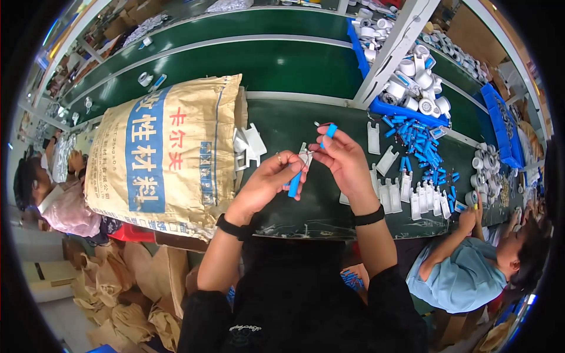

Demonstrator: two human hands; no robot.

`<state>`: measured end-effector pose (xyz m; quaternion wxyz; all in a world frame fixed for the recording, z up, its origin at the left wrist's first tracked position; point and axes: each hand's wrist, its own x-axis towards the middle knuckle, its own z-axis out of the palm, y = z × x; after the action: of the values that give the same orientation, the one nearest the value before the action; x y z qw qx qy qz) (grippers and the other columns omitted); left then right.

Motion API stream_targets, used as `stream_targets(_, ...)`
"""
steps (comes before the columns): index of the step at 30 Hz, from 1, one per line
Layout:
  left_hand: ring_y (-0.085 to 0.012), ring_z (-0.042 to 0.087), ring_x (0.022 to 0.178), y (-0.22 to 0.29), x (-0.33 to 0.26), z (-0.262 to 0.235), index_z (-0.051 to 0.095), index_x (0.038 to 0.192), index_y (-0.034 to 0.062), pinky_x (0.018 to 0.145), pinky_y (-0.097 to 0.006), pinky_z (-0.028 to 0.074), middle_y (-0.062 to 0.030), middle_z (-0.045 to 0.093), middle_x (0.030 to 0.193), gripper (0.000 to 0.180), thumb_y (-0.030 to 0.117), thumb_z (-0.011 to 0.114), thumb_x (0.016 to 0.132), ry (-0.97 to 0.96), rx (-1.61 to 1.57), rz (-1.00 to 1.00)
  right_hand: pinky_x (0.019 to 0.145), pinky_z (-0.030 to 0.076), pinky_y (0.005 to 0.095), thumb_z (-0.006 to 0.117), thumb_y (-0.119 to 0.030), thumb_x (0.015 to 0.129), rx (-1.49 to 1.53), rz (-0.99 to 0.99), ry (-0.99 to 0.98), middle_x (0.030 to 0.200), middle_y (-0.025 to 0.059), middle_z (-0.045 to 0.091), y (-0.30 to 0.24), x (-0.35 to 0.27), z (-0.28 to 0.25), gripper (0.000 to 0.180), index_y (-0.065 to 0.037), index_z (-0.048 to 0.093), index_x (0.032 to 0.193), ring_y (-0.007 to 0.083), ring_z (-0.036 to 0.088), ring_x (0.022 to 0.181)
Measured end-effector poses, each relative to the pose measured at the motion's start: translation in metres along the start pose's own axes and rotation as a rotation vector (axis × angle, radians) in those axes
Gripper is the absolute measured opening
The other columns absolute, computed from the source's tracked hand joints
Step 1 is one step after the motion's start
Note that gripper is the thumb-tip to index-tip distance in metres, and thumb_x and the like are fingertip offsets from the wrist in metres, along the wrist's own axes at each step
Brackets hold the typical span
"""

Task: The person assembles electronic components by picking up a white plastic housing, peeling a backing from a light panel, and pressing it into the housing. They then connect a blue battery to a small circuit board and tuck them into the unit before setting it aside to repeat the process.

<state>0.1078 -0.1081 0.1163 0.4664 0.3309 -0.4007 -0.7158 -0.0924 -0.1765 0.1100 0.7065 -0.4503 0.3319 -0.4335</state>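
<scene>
My left hand (272, 178) is closed round a blue cylindrical battery (293, 186) that slants down out of the fingers. A small white plastic piece (305, 155) shows at the same fingertips; its exact hold is partly hidden. My right hand (345, 160) pinches a second blue battery (332, 130) between thumb and fingers, with thin wires near its upper end. The fingertips of both hands come close together above the dark green table (276, 219). Right of my hands, white plastic housings (389, 197) stand in rows beside a loose heap of blue batteries (421, 141).
On the left, a large paper sack (170, 150) lies with white parts (254, 144) at its mouth. A blue bin (409, 110) of white round parts stands beyond the batteries, near a metal post (394, 53). At right, a co-worker in a blue shirt (456, 273) handles parts.
</scene>
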Motion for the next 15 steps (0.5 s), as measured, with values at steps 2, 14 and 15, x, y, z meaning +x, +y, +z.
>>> stream_targets(2,-0.0121,0.062,0.082,0.002,-0.013,-0.007,0.058,0.107,0.0054,0.077,-0.033,0.059,-0.0039,0.061,0.099,0.019,0.024,0.056,0.106,0.0,-0.062,-0.016,0.088,0.057,0.0322,0.066,-0.013,0.1,0.179,0.072,-0.008,0.107,0.0065,0.069,0.003,0.004,0.008,0.028,0.0,0.064,0.124,0.0167,0.069,0.097)
stream_targets(14,-0.0142,0.066,0.091,-0.008,-0.014,-0.02,0.052,0.12,-0.0005,0.077,-0.029,0.056,-0.0085,0.064,0.106,0.032,0.011,0.071,0.097,0.097,0.2,-0.061,0.09,0.061,0.0395,0.069,-0.015,0.098,0.179,0.158,-0.039,0.108,0.0096,0.068,0.02,-0.003,0.02,0.024,-0.004,0.061,0.117,0.0259,0.072,0.102)
stream_targets(15,-0.0142,0.066,0.091,-0.011,-0.013,-0.02,0.052,0.12,-0.0005,0.077,-0.029,0.056,-0.0085,0.064,0.106,0.032,0.011,0.071,0.097,0.096,0.198,-0.064,0.09,0.061,0.0395,0.069,-0.015,0.098,0.18,0.16,-0.036,0.108,0.0096,0.068,0.02,-0.003,0.018,0.024,-0.004,0.061,0.117,0.0259,0.072,0.102)
